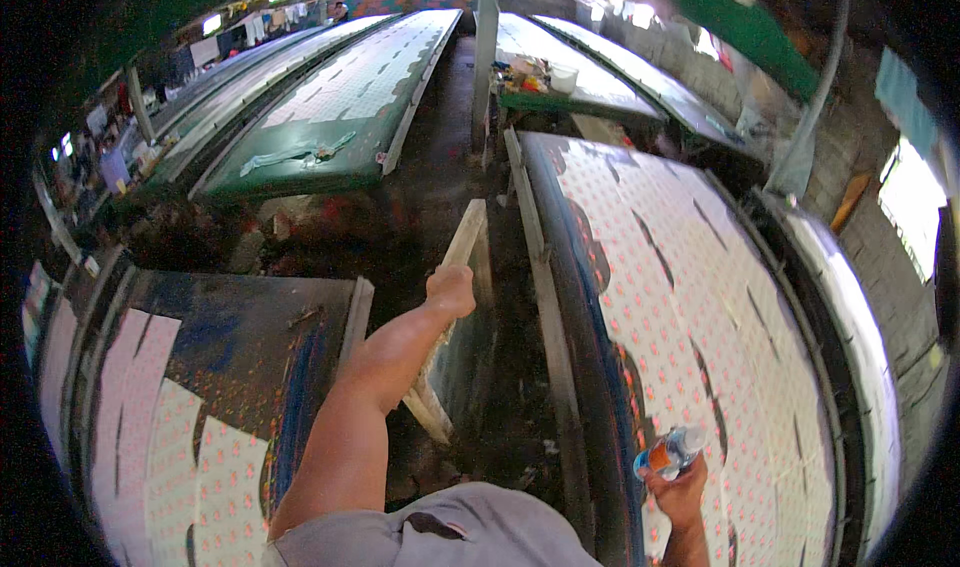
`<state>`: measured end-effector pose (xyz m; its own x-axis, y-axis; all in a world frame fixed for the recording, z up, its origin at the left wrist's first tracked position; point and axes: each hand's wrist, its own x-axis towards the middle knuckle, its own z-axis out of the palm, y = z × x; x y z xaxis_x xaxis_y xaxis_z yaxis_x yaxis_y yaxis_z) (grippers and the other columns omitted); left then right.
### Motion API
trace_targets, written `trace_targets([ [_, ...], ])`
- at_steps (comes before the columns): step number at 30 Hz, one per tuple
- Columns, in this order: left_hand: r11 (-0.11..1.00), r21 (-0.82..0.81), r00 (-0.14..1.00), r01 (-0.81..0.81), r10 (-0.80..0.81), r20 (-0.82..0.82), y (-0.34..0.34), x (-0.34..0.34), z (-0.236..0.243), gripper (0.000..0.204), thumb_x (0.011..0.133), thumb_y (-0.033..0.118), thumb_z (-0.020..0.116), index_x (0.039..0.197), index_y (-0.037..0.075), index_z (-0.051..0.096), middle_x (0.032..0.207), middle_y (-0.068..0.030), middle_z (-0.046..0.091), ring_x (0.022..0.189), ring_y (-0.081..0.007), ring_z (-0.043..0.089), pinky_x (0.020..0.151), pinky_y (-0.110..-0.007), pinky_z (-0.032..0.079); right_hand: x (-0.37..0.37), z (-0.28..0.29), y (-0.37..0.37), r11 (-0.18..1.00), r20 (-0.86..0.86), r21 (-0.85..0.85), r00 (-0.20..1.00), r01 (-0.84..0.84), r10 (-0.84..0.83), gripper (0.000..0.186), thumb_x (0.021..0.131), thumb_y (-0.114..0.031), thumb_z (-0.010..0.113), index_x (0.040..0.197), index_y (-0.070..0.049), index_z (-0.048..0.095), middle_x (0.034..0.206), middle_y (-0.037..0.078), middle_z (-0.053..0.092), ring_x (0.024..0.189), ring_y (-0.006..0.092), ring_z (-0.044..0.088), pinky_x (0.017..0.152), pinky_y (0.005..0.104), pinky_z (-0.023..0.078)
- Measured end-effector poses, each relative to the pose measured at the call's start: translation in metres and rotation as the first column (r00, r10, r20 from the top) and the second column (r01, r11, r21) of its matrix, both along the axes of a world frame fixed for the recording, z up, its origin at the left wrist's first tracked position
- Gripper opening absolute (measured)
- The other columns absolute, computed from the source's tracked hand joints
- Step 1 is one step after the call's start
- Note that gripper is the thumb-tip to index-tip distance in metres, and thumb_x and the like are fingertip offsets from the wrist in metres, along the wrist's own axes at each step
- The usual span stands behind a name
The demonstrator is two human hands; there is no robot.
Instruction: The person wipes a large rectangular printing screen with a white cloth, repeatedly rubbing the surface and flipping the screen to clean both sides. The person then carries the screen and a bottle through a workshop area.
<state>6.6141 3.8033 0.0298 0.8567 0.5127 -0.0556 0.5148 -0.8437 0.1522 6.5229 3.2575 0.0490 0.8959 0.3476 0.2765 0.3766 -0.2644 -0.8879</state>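
Note:
My left hand [450, 290] is stretched out ahead over the dark aisle, its fingers wrapped round the upper part of a wooden frame [464, 235]. The frame tilts, and a dull grey-green sheet [470, 367] shows along its right side. At the lower right my right hand [682, 492] grips a clear plastic bottle [684, 441] with a blue and orange label. That bottle is held over the right-hand long table, above pale cloth [690, 297] printed with small reddish motifs.
To the left stands a dark table [240, 312] with printed cloth partly over it. Farther off, a green-ended table [290, 162] carries a crumpled pale-green rag [300, 154]. A post [486, 57] rises beside a table holding a white bucket [563, 78]. Wooden rails [545, 297] edge the aisle.

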Motion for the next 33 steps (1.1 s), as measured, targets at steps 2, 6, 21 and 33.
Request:
trace_targets([
  [2, 0.999, -0.020, 0.999, -0.028, 0.028, 0.035, 0.036, 0.030, -0.014, 0.042, 0.084, 0.014, 0.083, 0.124, 0.003, 0.075, 0.124, -0.0212, 0.074, 0.114, -0.0454, 0.072, 0.092, -0.056, 0.064, 0.009, 0.004, 0.030, 0.997, 0.003, 0.059, 0.999, 0.048, -0.049, 0.068, 0.075, -0.014, 0.099, 0.131, 0.001, 0.062, 0.111, 0.009, 0.077, 0.104, 0.0214, 0.075, 0.100, 0.0404, 0.058],
  [6, 0.989, -0.057, 0.990, -0.138, 0.135, -0.046, 0.071, 0.080, -0.026, 0.048, 0.086, 0.017, 0.083, 0.131, 0.004, 0.072, 0.132, -0.0216, 0.071, 0.117, -0.0455, 0.072, 0.093, -0.054, 0.063, 0.049, 0.011, 0.059, 0.997, -0.013, -0.016, 0.997, 0.072, -0.073, 0.068, 0.074, -0.010, 0.099, 0.131, 0.000, 0.063, 0.115, 0.009, 0.076, 0.108, 0.0212, 0.073, 0.102, 0.0414, 0.057],
  [21, 0.990, 0.129, 0.829, 0.058, 0.025, -0.559, 0.191, 0.233, -0.050, 0.040, 0.089, 0.031, 0.079, 0.123, 0.010, 0.082, 0.125, -0.0128, 0.079, 0.115, -0.0340, 0.077, 0.090, -0.052, 0.063, 0.208, -0.019, 0.148, 0.991, -0.132, -0.083, 0.985, 0.101, -0.111, 0.036, 0.092, -0.006, 0.081, 0.126, -0.002, 0.071, 0.111, 0.012, 0.077, 0.100, 0.0231, 0.073, 0.089, 0.0369, 0.060],
  [33, 0.952, -0.109, 0.720, -0.287, 0.139, -0.679, 0.383, 0.234, -0.147, 0.035, 0.083, 0.024, 0.076, 0.112, 0.006, 0.078, 0.119, -0.0161, 0.076, 0.109, -0.0378, 0.075, 0.081, -0.055, 0.057, 0.312, 0.001, 0.282, 0.999, -0.201, -0.004, 0.979, 0.040, -0.040, 0.039, 0.088, -0.003, 0.083, 0.125, 0.000, 0.071, 0.109, 0.010, 0.077, 0.098, 0.0206, 0.072, 0.086, 0.0375, 0.060],
])
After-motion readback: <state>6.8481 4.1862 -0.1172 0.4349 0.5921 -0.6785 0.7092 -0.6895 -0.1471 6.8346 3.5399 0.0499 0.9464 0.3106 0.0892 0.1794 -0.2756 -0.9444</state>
